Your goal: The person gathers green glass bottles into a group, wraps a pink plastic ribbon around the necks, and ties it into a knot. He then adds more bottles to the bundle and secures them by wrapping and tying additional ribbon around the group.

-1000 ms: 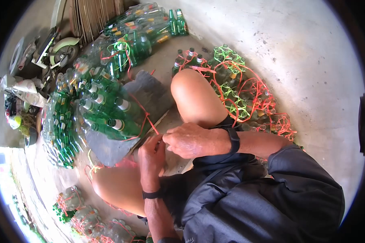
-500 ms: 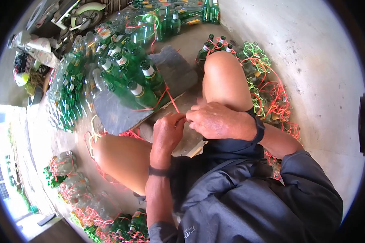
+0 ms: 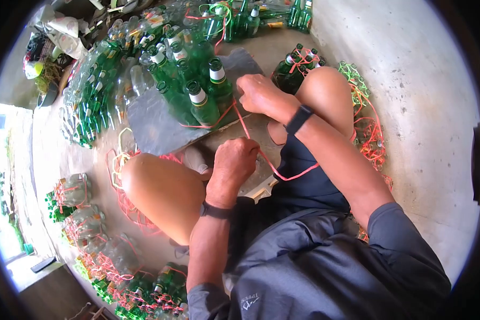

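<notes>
Several green bottles with white neck labels stand grouped upright on a grey stone slab. A red plastic cord runs round their base and toward me, then loops over my lap. My left hand is closed on the cord in front of the slab. My right hand is closed too, beside the slab's right end near the bottles; what it grips, if anything, is hidden by its fingers.
Cord-tied green bottles stand beyond my right knee. Clear bottles bundled in red cord lie at the lower left. More loose bottles fill the back left. A wall rises on the right.
My hands have parted from their meeting point. The right one has moved up toward the bottles, and the left has stayed low. A slack loop of red cord now shows over my lap.
</notes>
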The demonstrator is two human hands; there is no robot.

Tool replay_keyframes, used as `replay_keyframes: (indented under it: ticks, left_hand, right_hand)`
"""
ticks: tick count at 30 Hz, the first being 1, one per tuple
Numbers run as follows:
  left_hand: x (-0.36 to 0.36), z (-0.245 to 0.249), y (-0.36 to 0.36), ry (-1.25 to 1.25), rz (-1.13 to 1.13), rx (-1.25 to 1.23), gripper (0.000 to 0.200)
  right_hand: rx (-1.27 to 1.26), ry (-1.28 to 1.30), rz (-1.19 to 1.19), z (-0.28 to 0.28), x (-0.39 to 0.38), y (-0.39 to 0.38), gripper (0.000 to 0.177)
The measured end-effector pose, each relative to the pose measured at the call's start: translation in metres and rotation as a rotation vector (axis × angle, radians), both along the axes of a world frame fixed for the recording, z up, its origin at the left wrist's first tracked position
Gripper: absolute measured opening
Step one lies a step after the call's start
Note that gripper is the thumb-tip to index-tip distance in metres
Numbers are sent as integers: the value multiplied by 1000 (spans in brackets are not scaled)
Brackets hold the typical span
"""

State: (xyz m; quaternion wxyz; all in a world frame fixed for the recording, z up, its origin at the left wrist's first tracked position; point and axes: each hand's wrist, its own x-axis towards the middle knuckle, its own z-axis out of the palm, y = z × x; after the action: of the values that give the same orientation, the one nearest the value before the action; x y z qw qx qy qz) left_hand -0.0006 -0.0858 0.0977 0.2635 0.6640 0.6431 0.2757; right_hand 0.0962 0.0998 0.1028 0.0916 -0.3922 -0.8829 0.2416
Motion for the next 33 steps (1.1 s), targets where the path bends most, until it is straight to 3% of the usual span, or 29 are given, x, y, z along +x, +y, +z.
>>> replay_keyframes:
  ticks: [4, 6, 9, 12, 14, 18, 33]
  left_hand:
    - [1, 0, 0, 18, 10, -18, 16]
    - [2, -1, 1, 23, 8, -9, 16]
    - [3, -1, 1, 42, 7, -39, 18]
    - [2, -2, 0, 36, 4, -33, 18]
    - [2, -2, -1, 42, 3, -12, 18]
    - [2, -1, 0, 65, 1, -30, 18]
    - [1, -1, -1, 71, -9, -37, 18]
  right_hand:
    - [-4, -118, -65, -24, -6, 2, 21]
    - [-100, -84, -208, -40, -7, 2, 29]
    - [-96, 31, -172, -76, -5, 8, 36]
    - [-120, 184, -184, -96, -6, 7, 22]
    - [-119, 187, -192, -104, -5, 8, 22]
    - [-64, 55, -218, -110, -7, 15, 31]
    - [-37, 170, -226, -102, -4, 10, 26]
